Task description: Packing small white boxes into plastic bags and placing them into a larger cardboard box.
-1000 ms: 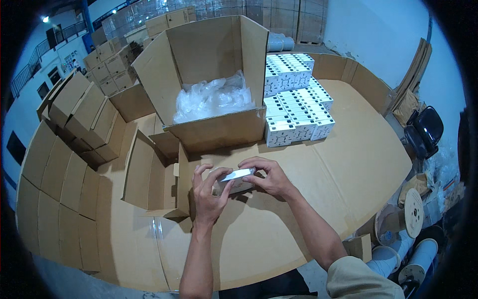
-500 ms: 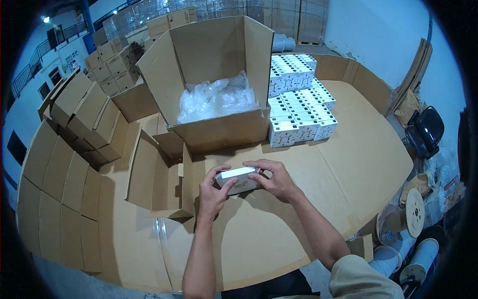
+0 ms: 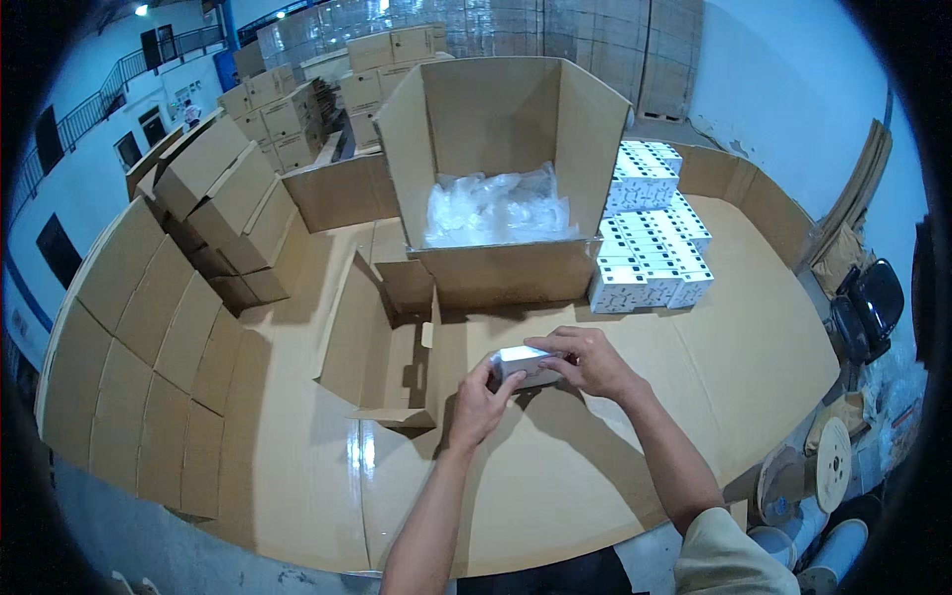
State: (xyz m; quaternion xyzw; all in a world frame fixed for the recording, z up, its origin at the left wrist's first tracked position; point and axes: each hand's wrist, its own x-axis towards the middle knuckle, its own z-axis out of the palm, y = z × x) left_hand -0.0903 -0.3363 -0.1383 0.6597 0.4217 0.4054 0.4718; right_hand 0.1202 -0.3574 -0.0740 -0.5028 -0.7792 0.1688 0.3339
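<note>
Between my hands, just above the cardboard-covered table, is a small white box (image 3: 528, 367). My left hand (image 3: 483, 405) grips its left end, thumb along the near side. My right hand (image 3: 587, 359) holds the right end, its fingers over the top edge and its thumb on the near side. Just left of my hands stands an open, narrow cardboard box (image 3: 372, 382), its inside partly in shadow. Beyond them is a large open carton (image 3: 506, 276) with clear plastic bags (image 3: 501, 206) bunched inside.
Stacked white printed boxes (image 3: 650, 260) stand right of the large carton. Closed brown cartons (image 3: 149, 362) line the table's left side, with open-topped ones (image 3: 233, 213) behind. A low cardboard wall (image 3: 764, 203) edges the far right. Cable spools (image 3: 831, 464) and a black chair (image 3: 865, 312) are beyond the table.
The view has swung left, so everything sits farther right in the picture. Both hands still hold the white box; the fingers of my right hand have slid further over its top.
</note>
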